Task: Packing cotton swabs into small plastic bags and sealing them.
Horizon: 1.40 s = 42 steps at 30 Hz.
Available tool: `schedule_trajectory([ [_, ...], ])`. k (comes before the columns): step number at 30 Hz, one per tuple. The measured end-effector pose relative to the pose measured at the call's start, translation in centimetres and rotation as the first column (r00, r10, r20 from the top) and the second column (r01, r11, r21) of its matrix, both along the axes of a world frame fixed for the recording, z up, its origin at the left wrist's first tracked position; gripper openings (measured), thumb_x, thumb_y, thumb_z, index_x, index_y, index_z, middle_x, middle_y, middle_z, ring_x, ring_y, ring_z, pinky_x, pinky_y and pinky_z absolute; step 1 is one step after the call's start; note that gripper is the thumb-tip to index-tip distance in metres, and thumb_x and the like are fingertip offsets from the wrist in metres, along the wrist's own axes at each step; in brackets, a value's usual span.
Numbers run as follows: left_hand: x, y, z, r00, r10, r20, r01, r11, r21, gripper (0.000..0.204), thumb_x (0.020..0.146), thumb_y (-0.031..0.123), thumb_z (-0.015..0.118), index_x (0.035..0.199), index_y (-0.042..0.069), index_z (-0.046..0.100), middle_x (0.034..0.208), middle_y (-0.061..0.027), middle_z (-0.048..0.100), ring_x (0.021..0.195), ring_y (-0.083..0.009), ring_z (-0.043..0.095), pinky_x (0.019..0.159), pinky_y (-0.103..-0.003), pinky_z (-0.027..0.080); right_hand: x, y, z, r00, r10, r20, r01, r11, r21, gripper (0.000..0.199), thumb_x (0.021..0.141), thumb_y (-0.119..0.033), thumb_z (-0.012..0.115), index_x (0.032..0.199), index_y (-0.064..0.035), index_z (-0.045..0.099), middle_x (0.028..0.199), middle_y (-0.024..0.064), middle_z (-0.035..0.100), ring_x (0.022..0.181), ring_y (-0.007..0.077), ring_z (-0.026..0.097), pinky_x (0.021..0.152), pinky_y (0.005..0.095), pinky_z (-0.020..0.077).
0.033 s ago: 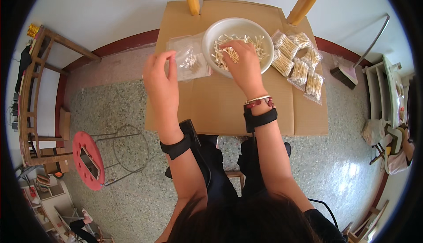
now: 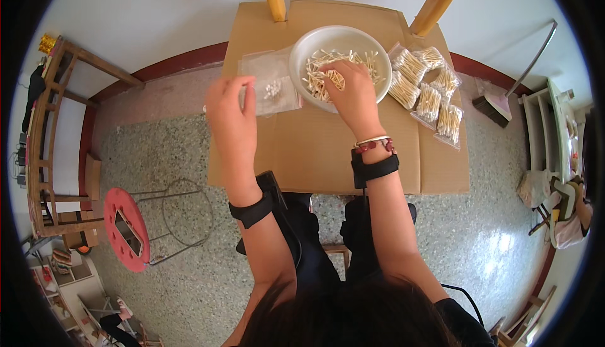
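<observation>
A person is sitting at a sheet of brown cardboard (image 2: pixel 328 152) laid flat as a work surface, seen from above. Their right hand (image 2: pixel 353 92) is reaching into a white bowl (image 2: pixel 315 41) full of cotton swabs (image 2: pixel 372 63), its fingers closing around a small bunch of them near the bowl's middle. Their left hand (image 2: pixel 232 111) is hovering just left of the bowl, pinching the edge of a clear plastic bag (image 2: pixel 268 85) that is lying on the cardboard with a few swabs inside (the bag's mouth is too faint to make out). To the right of the bowl, a row of filled swab packets (image 2: pixel 428 92) is lying side by side, the nearest touching the bowl's rim. A yellow wooden chair (image 2: pixel 435 0) is standing at the far edge of the cardboard. Both wrists are wearing black straps. A red stool (image 2: pixel 123 230) is lying tipped on the speckled floor to the left.
</observation>
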State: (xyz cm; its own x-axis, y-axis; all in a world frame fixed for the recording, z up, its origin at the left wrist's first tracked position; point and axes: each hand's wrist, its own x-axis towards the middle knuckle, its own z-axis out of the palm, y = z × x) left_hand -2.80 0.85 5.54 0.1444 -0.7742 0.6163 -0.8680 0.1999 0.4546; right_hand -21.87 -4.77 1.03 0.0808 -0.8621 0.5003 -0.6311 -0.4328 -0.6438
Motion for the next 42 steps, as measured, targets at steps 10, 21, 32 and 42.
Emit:
schedule_trajectory([
  [10,0.9,0.8,-4.5,0.948,-0.195,-0.252,0.318,0.63,0.709,0.021,0.083,0.016,0.066,0.097,0.001,0.064,0.083,-0.0115,0.067,0.078,-0.0212,0.063,0.071,-0.033,0.048,-1.2,-0.6,-2.0,0.987,-0.09,-0.13,0.119,0.966,0.231,0.017,0.073,-0.006,0.065,0.087,-0.0131,0.072,0.084,0.0051,0.069,0.088,0.0269,0.058,0.083,0.0388,0.0446],
  [21,-0.1,0.2,-3.5,0.957,-0.13,-0.258,0.253,0.811,0.528,0.019,0.086,0.017,0.064,0.098,0.002,0.063,0.084,-0.0106,0.066,0.078,-0.02,0.062,0.071,-0.033,0.048,-1.5,-0.4,-0.9,0.986,-0.139,0.091,0.116,0.968,0.224,0.009,0.079,-0.01,0.069,0.087,-0.0075,0.072,0.079,0.0084,0.068,0.081,0.0263,0.06,0.078,0.0391,0.0476],
  [32,-7.0,-1.8,-1.7,0.855,-0.191,-0.482,0.244,0.968,0.05,0.017,0.081,0.007,0.071,0.096,0.005,0.064,0.089,-0.0063,0.065,0.074,-0.0147,0.061,0.064,-0.027,0.047,0.4,0.7,1.2,0.941,0.088,0.327,-0.12,0.99,0.08,0.015,0.074,-0.005,0.072,0.089,-0.0036,0.07,0.083,0.0096,0.069,0.081,0.0233,0.063,0.075,0.0355,0.0483],
  [42,-6.1,-2.4,-3.2,0.751,-0.112,-0.651,0.197,0.979,0.059,0.01,0.084,0.011,0.069,0.089,0.003,0.066,0.083,-0.0036,0.067,0.068,-0.0096,0.059,0.059,-0.025,0.046,-6.7,3.7,7.5,0.965,-0.08,0.249,0.097,0.994,-0.058,0.027,0.078,-0.002,0.067,0.104,-0.0103,0.064,0.116,0.0041,0.063,0.11,0.0194,0.056,0.087,0.0317,0.0428],
])
